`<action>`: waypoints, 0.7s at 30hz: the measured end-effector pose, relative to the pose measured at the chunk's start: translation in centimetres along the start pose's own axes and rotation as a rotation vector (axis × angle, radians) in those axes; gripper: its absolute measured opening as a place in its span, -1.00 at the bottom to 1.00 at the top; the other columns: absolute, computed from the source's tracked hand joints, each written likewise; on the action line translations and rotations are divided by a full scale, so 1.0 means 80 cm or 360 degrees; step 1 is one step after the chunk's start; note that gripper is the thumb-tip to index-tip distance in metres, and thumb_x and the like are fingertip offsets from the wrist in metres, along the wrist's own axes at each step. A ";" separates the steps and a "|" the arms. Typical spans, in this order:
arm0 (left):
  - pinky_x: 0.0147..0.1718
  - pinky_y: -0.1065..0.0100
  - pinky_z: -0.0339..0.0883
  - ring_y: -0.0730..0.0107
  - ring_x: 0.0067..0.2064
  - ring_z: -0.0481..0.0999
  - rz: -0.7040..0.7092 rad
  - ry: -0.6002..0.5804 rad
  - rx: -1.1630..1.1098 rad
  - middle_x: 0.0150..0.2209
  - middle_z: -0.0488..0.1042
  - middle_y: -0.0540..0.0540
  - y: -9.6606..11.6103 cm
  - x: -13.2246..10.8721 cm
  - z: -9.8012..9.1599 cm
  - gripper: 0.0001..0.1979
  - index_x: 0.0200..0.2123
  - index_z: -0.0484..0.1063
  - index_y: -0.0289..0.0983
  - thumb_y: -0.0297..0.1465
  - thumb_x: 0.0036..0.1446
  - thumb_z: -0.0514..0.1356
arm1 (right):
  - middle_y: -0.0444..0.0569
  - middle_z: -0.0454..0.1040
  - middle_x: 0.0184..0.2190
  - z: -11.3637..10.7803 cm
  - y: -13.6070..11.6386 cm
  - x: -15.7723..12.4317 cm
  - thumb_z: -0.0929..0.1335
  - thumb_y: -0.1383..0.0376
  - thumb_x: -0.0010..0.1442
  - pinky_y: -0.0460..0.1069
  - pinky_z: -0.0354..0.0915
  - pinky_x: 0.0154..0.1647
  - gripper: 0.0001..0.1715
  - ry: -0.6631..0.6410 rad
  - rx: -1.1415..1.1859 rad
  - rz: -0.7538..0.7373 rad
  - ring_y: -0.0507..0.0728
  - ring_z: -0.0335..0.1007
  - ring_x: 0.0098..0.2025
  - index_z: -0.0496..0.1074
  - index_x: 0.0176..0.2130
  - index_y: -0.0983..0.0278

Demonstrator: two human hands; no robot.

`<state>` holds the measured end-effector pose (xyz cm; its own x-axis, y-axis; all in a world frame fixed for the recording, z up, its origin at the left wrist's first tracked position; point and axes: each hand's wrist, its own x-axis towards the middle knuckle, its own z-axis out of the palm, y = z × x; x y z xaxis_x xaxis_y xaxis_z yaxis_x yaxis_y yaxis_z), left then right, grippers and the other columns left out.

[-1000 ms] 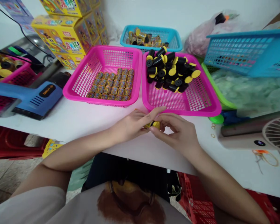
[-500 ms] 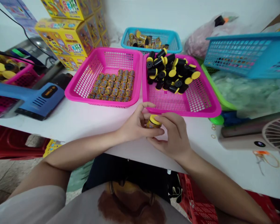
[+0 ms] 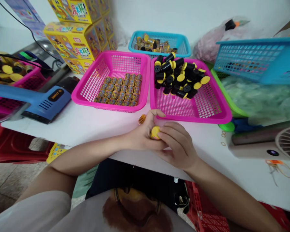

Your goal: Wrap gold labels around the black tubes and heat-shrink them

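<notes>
Both hands are closed round a small container with a yellow lid [image 3: 155, 132], just above the table's front part. My left hand [image 3: 145, 137] wraps its left side and underside, with the index finger raised and curled beyond it. The fingers of my right hand [image 3: 177, 143] press on its right side and lid edge. Most of the container's body is hidden by the hands. Just beyond my left hand, a small orange printed piece [image 3: 142, 119] lies on the white table [image 3: 99, 125]; whether it is a label or a wrapper I cannot tell.
A pink basket [image 3: 74, 98] holds rows of small labelled containers; another pink basket [image 3: 226, 117] holds black, yellow-capped cylinders. A blue basket [image 3: 187, 48] stands behind. Left are a blue heat gun [image 3: 48, 100] and yellow boxes [image 3: 70, 42]; right, a fan [image 3: 287, 138] and rubber bands [image 3: 223, 134].
The container has tilted in my hands, so its yellow lid faces me and its printed side is hidden. The orange piece now shows beyond my left hand. The view has shifted slightly.
</notes>
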<state>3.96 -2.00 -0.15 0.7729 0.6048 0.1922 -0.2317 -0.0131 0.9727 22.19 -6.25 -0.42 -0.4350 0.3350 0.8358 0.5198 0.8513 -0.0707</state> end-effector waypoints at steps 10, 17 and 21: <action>-0.16 0.27 0.50 0.31 -0.15 0.58 0.0248 0.0620 0.1199 -0.18 0.57 -0.07 0.092 -0.010 -0.036 -0.74 -0.19 0.44 -0.20 -0.21 0.21 0.39 | 0.09 0.49 0.07 -0.017 0.042 0.041 0.53 0.01 0.18 0.35 0.38 0.24 -0.34 -0.0011 -0.0364 0.0458 0.36 0.45 0.16 0.38 0.19 0.06; -0.15 0.15 0.45 0.24 -0.25 0.58 -0.0042 0.1033 0.1736 -0.30 0.60 -0.05 0.164 0.054 -0.188 -0.75 -0.30 0.57 -0.18 -0.25 -0.03 0.48 | 0.24 0.54 0.00 0.021 0.205 0.114 0.40 0.22 0.27 0.18 0.44 0.11 -0.60 -0.1125 -0.0550 0.1228 0.31 0.51 0.03 0.46 0.06 0.34; -0.03 0.16 0.40 0.18 -0.15 0.55 -0.0475 0.1250 0.1978 -0.36 0.58 -0.07 0.147 0.105 -0.272 -0.73 -0.37 0.57 -0.23 -0.26 -0.09 0.52 | 0.24 0.59 -0.12 0.059 0.226 0.121 0.48 0.27 0.16 0.19 0.47 -0.05 -0.52 -0.1392 -0.0623 0.1291 0.36 0.55 -0.06 0.45 0.06 0.37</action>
<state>-5.12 20.22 10.07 0.1010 0.9636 0.2476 0.8207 -0.2213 0.5267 23.92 14.26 3.85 -0.1516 0.9881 -0.0239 0.9835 0.1484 -0.1034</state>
